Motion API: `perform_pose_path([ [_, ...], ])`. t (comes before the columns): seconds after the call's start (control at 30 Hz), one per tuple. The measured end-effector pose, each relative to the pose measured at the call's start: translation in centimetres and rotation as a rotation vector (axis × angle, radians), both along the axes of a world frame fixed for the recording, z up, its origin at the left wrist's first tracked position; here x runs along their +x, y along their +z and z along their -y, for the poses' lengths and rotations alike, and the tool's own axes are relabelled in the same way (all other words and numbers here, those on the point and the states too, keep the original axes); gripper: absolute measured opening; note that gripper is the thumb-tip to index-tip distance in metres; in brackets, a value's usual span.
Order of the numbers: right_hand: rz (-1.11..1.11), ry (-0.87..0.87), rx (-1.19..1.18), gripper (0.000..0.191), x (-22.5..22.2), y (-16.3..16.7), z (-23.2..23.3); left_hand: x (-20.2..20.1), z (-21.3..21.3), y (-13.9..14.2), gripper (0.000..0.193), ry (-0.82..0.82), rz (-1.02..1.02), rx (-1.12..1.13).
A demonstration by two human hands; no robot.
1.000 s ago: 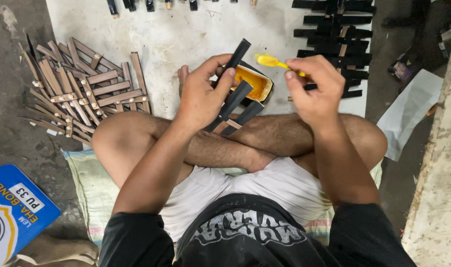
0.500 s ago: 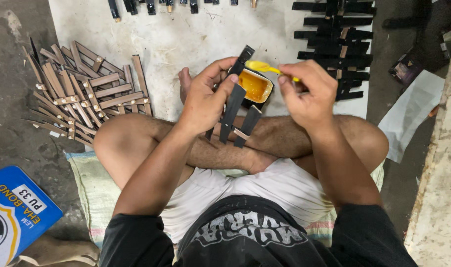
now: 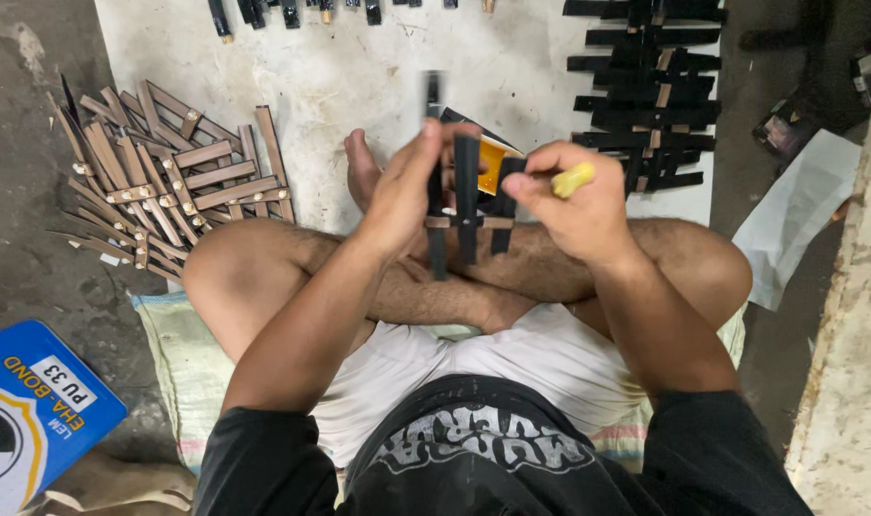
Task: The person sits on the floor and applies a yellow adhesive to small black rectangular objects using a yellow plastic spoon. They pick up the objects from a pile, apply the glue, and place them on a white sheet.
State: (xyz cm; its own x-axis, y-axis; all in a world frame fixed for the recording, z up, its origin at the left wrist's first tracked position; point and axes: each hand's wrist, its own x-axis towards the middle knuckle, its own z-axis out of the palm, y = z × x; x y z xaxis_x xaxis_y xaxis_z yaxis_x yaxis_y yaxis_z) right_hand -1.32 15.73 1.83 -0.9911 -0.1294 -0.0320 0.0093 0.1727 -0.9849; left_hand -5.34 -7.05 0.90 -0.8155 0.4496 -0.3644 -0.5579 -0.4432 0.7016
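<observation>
Between your knees, your left hand grips a black slat frame; your right hand pinches a yellow brush. Paint could drip onto your legs from the open tin behind.

Two hands work at centre: left hand, right hand. One black slat frame and one yellow brush are held. One brown pile lies at ten o'clock, one black stack at one o'clock, one blue can at eight.
</observation>
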Motion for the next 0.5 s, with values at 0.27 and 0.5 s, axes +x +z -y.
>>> perform_pose_path([
  [0.27, -0.002, 0.028, -0.223, 0.023, -0.4, 1.1, 0.2, -0.1, 0.0, 0.4, 0.030, -0.008, -0.410, -0.386],
  [0.5, -0.367, -0.009, 0.340, 0.013, -2.0, 4.0, -0.6, 0.0, 0.9, 0.8, 0.032, -0.049, -0.296, -0.365],
])
